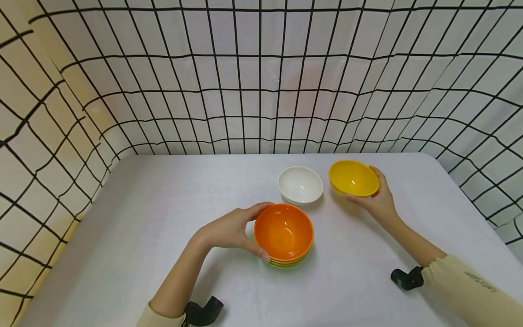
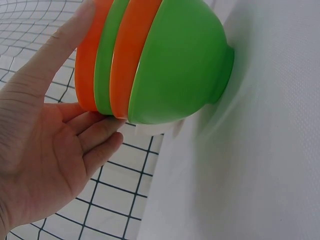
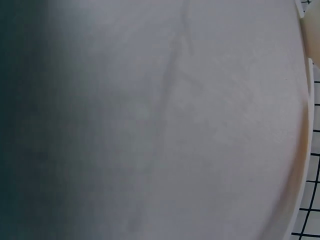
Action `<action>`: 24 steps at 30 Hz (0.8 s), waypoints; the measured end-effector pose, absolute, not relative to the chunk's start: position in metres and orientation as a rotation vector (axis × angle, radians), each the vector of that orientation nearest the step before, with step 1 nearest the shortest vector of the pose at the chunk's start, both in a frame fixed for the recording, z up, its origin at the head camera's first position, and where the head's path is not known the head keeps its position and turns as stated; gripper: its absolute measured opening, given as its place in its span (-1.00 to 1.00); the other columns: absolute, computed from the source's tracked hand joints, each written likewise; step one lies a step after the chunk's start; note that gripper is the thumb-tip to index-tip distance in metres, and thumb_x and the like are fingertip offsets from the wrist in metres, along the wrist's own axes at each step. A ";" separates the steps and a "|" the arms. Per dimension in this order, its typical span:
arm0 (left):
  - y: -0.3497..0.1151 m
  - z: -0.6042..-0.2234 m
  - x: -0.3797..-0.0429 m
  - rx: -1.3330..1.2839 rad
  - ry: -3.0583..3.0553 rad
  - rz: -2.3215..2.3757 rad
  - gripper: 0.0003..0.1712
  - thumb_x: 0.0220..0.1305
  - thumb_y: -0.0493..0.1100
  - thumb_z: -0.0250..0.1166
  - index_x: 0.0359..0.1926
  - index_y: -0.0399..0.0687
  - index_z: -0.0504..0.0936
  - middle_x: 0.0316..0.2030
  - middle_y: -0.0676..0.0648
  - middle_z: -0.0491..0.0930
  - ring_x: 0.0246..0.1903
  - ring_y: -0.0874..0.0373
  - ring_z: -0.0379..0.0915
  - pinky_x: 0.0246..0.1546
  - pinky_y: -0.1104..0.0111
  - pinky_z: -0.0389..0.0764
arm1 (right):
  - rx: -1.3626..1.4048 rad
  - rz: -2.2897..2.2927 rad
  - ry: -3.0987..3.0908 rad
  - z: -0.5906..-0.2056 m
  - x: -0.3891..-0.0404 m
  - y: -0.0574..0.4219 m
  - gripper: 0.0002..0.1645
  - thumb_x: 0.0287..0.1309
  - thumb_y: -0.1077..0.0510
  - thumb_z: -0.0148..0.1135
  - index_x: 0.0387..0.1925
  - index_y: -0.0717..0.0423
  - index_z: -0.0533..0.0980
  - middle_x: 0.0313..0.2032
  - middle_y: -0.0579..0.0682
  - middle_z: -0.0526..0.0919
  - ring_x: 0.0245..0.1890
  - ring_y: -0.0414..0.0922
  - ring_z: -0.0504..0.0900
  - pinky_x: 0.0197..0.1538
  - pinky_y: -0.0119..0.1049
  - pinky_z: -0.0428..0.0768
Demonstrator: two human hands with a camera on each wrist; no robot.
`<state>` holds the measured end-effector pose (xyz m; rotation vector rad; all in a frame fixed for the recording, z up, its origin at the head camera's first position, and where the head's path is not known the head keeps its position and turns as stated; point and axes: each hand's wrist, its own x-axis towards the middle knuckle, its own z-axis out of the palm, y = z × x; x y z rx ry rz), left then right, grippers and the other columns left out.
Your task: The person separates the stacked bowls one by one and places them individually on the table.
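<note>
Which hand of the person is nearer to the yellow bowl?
Right. The right hand holds the yellow bowl; the left hand is farther left, gripping the stacked bowls.

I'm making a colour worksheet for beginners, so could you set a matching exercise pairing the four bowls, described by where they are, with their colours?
Bowls:
1. Bottom bowl of the stack
2. Held bowl, in the right hand
3. Untouched bowl, touched by neither hand
4. Top bowl of the stack

Colours:
A. White
B. Orange
C. Green
D. Yellow

Right pairs: 1-C, 2-D, 3-A, 4-B
</note>
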<state>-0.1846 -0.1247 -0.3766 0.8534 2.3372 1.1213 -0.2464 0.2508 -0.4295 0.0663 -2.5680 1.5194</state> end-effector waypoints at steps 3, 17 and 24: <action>-0.125 -0.377 -0.184 0.857 2.334 1.127 0.12 -0.33 0.23 0.53 0.31 0.34 0.17 0.11 0.36 0.39 0.21 0.30 0.23 0.26 0.14 0.22 | 0.064 1.514 -2.592 -0.431 -0.247 0.251 0.19 -0.09 0.17 0.43 0.42 0.04 -0.16 0.33 0.21 0.09 0.24 0.13 0.17 0.28 0.03 0.24; -0.125 -0.378 -0.185 0.843 2.335 1.120 0.13 -0.33 0.24 0.53 0.32 0.32 0.16 0.13 0.36 0.36 0.23 0.28 0.22 0.25 0.12 0.24 | 0.032 1.431 -2.699 -0.439 -0.252 0.256 0.29 -0.17 0.06 0.48 0.41 0.11 -0.19 0.33 0.31 0.06 0.28 0.27 0.10 0.28 0.22 0.08; -0.124 -0.377 -0.185 0.846 2.337 1.117 0.13 -0.32 0.23 0.53 0.32 0.31 0.16 0.13 0.35 0.37 0.24 0.26 0.21 0.26 0.12 0.23 | 0.025 1.450 -2.728 -0.439 -0.252 0.256 0.30 -0.15 0.04 0.47 0.42 0.09 -0.22 0.34 0.32 0.03 0.28 0.29 0.08 0.28 0.24 0.06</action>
